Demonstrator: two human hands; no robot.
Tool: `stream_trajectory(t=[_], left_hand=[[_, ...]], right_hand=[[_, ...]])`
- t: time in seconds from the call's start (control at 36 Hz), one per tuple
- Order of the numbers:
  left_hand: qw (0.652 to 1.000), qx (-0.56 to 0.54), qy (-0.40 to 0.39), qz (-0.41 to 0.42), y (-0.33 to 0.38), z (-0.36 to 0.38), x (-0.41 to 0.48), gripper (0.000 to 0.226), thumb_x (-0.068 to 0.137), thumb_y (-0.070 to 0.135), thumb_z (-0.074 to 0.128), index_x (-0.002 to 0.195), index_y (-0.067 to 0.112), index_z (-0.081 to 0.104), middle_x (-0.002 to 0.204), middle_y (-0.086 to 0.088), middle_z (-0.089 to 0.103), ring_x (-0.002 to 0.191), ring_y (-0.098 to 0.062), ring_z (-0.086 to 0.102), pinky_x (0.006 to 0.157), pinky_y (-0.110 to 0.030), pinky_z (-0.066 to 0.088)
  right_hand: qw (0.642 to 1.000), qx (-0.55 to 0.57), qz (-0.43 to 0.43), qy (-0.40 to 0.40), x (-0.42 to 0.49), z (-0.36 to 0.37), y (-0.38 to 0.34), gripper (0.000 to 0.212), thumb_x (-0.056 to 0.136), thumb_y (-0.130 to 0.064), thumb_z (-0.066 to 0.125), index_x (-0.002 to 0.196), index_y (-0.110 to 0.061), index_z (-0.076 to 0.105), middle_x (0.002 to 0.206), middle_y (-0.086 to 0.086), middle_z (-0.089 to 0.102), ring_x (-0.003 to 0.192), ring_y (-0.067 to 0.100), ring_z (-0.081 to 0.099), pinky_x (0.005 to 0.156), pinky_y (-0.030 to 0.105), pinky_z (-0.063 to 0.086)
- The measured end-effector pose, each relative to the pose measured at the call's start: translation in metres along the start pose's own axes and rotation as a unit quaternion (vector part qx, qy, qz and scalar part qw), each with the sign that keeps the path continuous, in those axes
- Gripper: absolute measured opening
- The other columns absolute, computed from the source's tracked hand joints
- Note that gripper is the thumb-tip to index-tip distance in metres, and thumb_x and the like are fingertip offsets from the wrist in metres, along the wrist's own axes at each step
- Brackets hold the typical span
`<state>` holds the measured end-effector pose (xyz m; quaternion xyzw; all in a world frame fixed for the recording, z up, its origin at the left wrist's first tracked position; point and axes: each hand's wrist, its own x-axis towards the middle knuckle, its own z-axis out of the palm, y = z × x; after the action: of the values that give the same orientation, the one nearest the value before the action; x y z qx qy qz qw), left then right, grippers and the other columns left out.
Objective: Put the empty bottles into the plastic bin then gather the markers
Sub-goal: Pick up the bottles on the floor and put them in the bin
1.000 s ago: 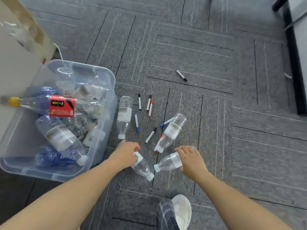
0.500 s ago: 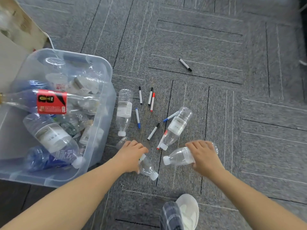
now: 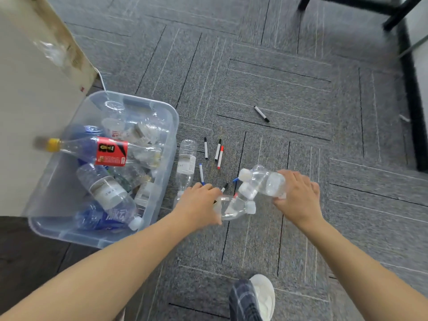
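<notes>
My left hand point(image 3: 200, 206) grips a clear empty bottle point(image 3: 234, 208), its cap pointing right. My right hand point(image 3: 297, 198) holds a second clear bottle point(image 3: 264, 180), cap pointing left and lifted off the carpet. A third clear bottle point(image 3: 247, 191) lies under them, mostly hidden. Another one point(image 3: 186, 166) lies on the carpet beside the clear plastic bin point(image 3: 170, 144), which holds several bottles, one with a red label point(image 3: 111, 152). Several markers point(image 3: 218, 154) lie scattered behind my hands. One black marker point(image 3: 261, 114) lies apart, farther back.
A cardboard box point(image 3: 34, 84) stands to the left, against the bin. Dark furniture legs point(image 3: 393, 17) stand at the top right, and a black strip point(image 3: 414, 112) runs along the right side. My shoe point(image 3: 254, 297) is at the bottom.
Both hands have lifted their bottles off the carpet. The right hand's bottle has risen and moved up over the third bottle. The camera has shifted.
</notes>
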<state>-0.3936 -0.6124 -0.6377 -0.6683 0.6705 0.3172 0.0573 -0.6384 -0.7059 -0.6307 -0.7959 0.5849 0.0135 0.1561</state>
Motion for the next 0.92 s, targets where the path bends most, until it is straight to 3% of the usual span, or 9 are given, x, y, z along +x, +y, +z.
stream_trajectory(t=[0.17,0.28,0.47,0.61,0.72,0.92], left_hand=[[0.991,-0.058,0.115,-0.032,-0.013,-0.092,-0.069,0.078,0.069,0.057,0.074,0.138,0.031,0.046,0.129,0.012,0.054,0.121,-0.017,0.045,0.104,-0.037,0.040],[0.981,-0.056,0.153,-0.109,-0.059,-0.121,-0.118,0.079,0.068,0.058,0.074,0.137,0.031,0.046,0.128,0.009,0.053,0.120,-0.019,0.046,0.102,-0.039,0.039],[0.973,0.009,0.116,-0.200,-0.123,-0.124,-0.179,0.073,0.071,0.051,0.069,0.138,0.034,0.043,0.136,0.009,0.050,0.119,-0.021,0.047,0.099,-0.039,0.040],[0.971,0.007,0.097,-0.219,-0.150,-0.112,-0.205,0.079,0.073,0.051,0.067,0.144,0.035,0.036,0.141,0.009,0.047,0.124,-0.019,0.046,0.103,-0.034,0.037],[0.965,-0.004,0.134,-0.224,-0.163,-0.124,-0.221,0.082,0.075,0.056,0.064,0.147,0.037,0.031,0.146,0.012,0.042,0.130,-0.016,0.043,0.105,-0.035,0.035],[0.955,-0.080,0.185,-0.220,-0.174,-0.146,-0.232,0.060,0.080,0.045,0.066,0.137,0.037,0.047,0.136,0.013,0.053,0.125,-0.013,0.047,0.104,-0.037,0.037]], right_hand=[[0.996,0.047,0.015,0.075,0.002,-0.059,-0.049,0.050,0.077,-0.041,0.065,0.122,-0.025,0.051,0.114,0.000,0.057,0.110,0.028,0.049,0.095,0.046,0.031],[0.996,0.037,-0.024,0.072,-0.004,-0.077,-0.094,0.056,0.072,-0.029,0.069,0.125,-0.027,0.050,0.117,-0.001,0.058,0.115,0.026,0.048,0.101,0.046,0.029],[0.992,0.023,-0.112,0.052,-0.020,-0.096,-0.193,0.059,0.078,-0.030,0.066,0.132,-0.029,0.044,0.125,-0.005,0.054,0.120,0.020,0.043,0.104,0.039,0.023],[0.985,0.006,-0.166,0.034,-0.022,-0.107,-0.257,0.062,0.076,-0.031,0.065,0.133,-0.029,0.042,0.129,-0.007,0.050,0.124,0.019,0.041,0.107,0.039,0.021],[0.984,0.019,-0.176,0.036,-0.009,-0.114,-0.298,0.059,0.078,-0.033,0.066,0.131,-0.029,0.041,0.127,-0.006,0.051,0.121,0.020,0.042,0.103,0.037,0.022],[0.987,0.000,-0.161,0.010,0.040,-0.100,-0.359,0.055,0.080,-0.034,0.064,0.129,-0.024,0.042,0.129,0.001,0.051,0.122,0.025,0.043,0.105,0.041,0.024]])
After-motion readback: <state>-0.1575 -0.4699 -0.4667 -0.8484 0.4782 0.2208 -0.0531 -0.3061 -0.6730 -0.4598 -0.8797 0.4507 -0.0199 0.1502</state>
